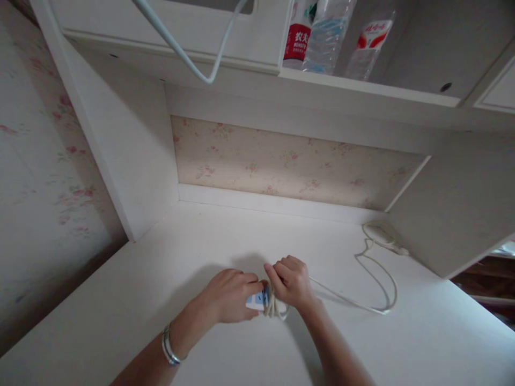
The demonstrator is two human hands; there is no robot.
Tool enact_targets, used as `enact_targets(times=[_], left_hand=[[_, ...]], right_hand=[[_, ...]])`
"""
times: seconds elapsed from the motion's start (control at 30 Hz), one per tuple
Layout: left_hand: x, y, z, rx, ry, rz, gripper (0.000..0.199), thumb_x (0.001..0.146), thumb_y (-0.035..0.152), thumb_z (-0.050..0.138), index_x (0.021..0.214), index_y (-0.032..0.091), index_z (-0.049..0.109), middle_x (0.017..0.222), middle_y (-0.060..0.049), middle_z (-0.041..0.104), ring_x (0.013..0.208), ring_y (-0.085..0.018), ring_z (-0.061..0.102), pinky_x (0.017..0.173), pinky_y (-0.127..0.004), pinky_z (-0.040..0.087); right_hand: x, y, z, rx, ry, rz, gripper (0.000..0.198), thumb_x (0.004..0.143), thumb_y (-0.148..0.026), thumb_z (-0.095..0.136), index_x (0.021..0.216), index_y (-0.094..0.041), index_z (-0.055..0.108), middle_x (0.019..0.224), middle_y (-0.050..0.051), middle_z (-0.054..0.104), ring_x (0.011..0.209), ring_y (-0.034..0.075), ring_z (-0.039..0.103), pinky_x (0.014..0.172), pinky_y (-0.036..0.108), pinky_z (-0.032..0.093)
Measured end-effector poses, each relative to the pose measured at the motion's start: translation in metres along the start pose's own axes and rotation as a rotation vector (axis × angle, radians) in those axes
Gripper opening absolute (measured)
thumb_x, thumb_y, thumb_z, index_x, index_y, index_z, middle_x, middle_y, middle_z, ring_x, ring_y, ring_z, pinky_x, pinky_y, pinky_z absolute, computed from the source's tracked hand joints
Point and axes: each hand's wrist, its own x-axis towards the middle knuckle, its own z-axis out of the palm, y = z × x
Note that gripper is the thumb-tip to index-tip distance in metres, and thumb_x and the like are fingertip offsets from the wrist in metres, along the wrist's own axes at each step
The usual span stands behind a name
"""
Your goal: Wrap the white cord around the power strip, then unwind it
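A white and blue power strip (256, 301) is in my left hand (231, 296), whose fingers wrap over its top and left part. Loops of its white cord (275, 307) are wound round the right end of the strip. My right hand (290, 280) is closed on the cord beside these loops, with the thumb towards the left hand. From the right hand the cord runs off across the white desk (201, 230) to the right, where it curves back. Most of the strip is hidden by the left hand.
The loose cord (396, 289) trails to a coil and what looks like a plug (402, 251) at the back right corner. Side panels (132, 155) and an overhead shelf (370, 91) bound the desk. Plastic bottles (328, 35) stand on the shelf; a pale cable (181, 51) hangs at upper left.
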Motion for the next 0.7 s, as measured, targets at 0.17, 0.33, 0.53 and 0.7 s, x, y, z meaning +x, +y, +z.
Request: enact_targets(times=[0.17,0.33,0.53,0.7], left_hand=[[-0.005,0.0,-0.01,-0.128,-0.023,0.066,0.041,0.067,0.037,0.07,0.106,0.033,0.059,0.093,0.004,0.067,0.082,-0.019,0.065,0.071,-0.027,0.046],[-0.007,0.003,-0.016,-0.269,0.004,0.104,0.048,0.065,0.04,0.072,0.111,0.032,0.059,0.098,0.004,0.068,0.083,-0.017,0.064,0.072,-0.025,0.046],[-0.008,0.012,-0.025,-0.413,0.068,0.15,0.043,0.067,0.041,0.071,0.105,0.026,0.061,0.096,0.001,0.067,0.084,-0.016,0.063,0.075,-0.024,0.046],[-0.01,0.016,-0.027,-0.445,0.193,-0.006,0.057,0.062,0.047,0.074,0.11,0.026,0.054,0.099,0.002,0.067,0.087,-0.017,0.063,0.078,-0.028,0.047]], right_hand=[[0.0,0.014,0.006,0.109,-0.053,0.245,0.047,0.094,-0.036,0.04,0.051,-0.019,0.048,0.047,0.0,0.047,0.05,0.01,0.043,0.055,0.025,0.026],[-0.003,0.027,0.013,0.206,-0.134,0.403,0.051,0.095,-0.044,0.031,0.056,-0.019,0.052,0.051,0.001,0.052,0.053,0.012,0.047,0.055,0.024,0.028],[-0.004,0.029,0.023,0.285,-0.164,0.505,0.055,0.095,-0.049,0.023,0.062,-0.02,0.055,0.056,0.001,0.056,0.057,0.013,0.051,0.058,0.023,0.032],[-0.009,0.033,0.034,0.187,-0.198,0.511,0.055,0.095,-0.049,0.026,0.062,-0.02,0.059,0.055,0.001,0.059,0.049,0.012,0.05,0.053,0.024,0.03]])
